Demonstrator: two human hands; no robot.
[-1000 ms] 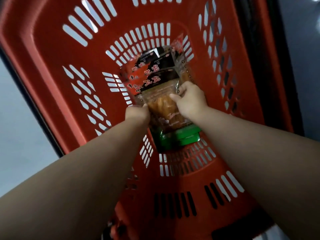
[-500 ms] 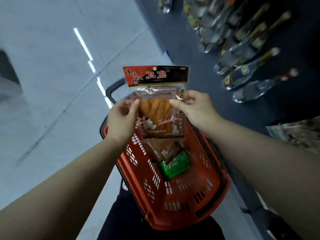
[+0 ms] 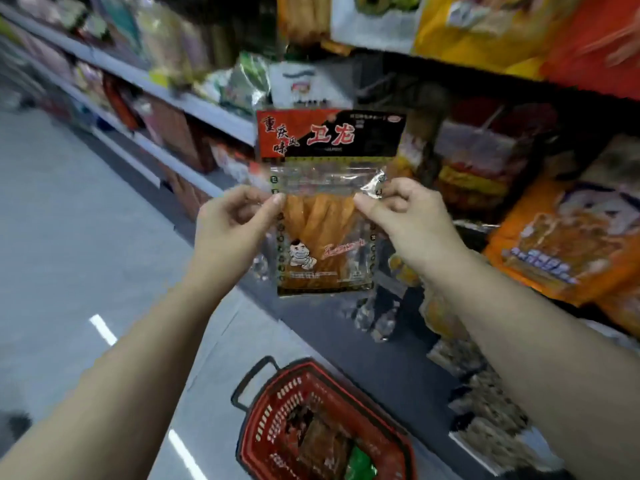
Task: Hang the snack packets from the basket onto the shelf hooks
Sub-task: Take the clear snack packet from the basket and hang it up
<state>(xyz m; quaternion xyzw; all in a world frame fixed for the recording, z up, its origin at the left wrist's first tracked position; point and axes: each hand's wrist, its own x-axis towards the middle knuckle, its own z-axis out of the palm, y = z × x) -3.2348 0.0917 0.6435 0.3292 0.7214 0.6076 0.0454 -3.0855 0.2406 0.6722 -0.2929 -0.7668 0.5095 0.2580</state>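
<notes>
A clear snack packet point(image 3: 325, 220) with a red-and-black header and orange strips inside hangs upright at chest height in front of the shelf. My left hand point(image 3: 233, 223) pinches its left edge and my right hand point(image 3: 401, 216) pinches its right edge, both just below the header. The red basket point(image 3: 277, 403) stands on the floor below, with more packets point(image 3: 318, 441) and a green packet point(image 3: 362, 465) inside. Behind the held packet, dark wire hooks point(image 3: 377, 83) stick out of the shelf; the view is blurred there.
Shelves of snack bags run from the upper left to the right edge. Large orange bags point(image 3: 568, 244) hang at the right, and small packets point(image 3: 485, 403) hang low near the floor. The grey aisle floor point(image 3: 86, 237) spreads to the left.
Both hands lifted one packet out of the basket and raised it to the shelf. The view swung up from the basket to the shelves.
</notes>
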